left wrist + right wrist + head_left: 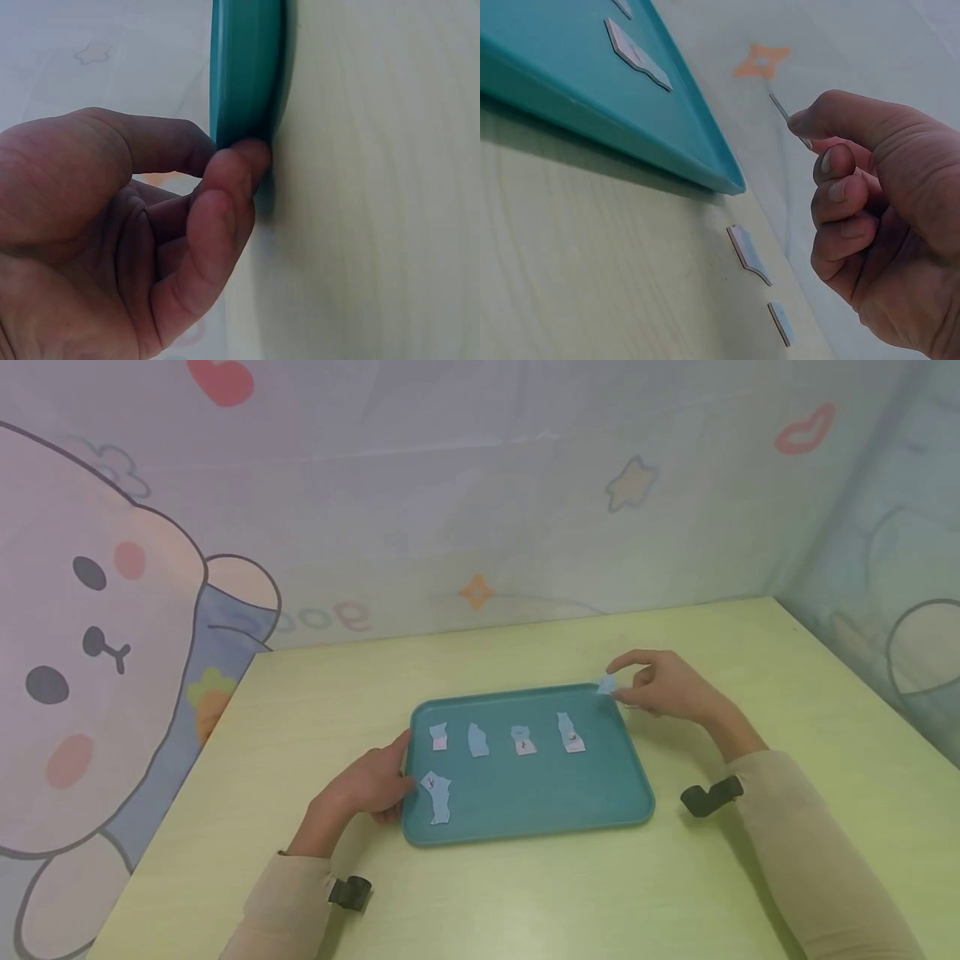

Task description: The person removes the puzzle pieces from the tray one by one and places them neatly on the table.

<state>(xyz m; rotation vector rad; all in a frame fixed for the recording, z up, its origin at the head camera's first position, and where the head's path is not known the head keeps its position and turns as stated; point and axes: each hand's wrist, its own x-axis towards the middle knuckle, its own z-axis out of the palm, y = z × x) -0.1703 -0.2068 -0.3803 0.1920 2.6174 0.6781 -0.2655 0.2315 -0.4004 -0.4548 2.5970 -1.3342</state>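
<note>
My left hand (371, 781) grips the left edge of a teal tray (517, 797), thumb on the rim and fingers curled beneath it in the left wrist view. Near the tray's far right corner, my right hand (667, 685) pinches a small light-blue cardboard piece (606, 684) between thumb and finger, raised above the surface in the right wrist view. Several torn-edged blue-and-white cardboard pieces lie flat in a spaced row along the tray's far half, among them a tall one (570, 733) at the right. Another piece (437, 797) lies below the row at the left.
Two more cardboard pieces, a larger (748, 255) and a smaller one (780, 324), lie on the pale wooden table (525, 902) beside the tray's right end. A printed curtain (480, 485) hangs behind the table's far edge. Dark wrist cameras sit on both sleeves.
</note>
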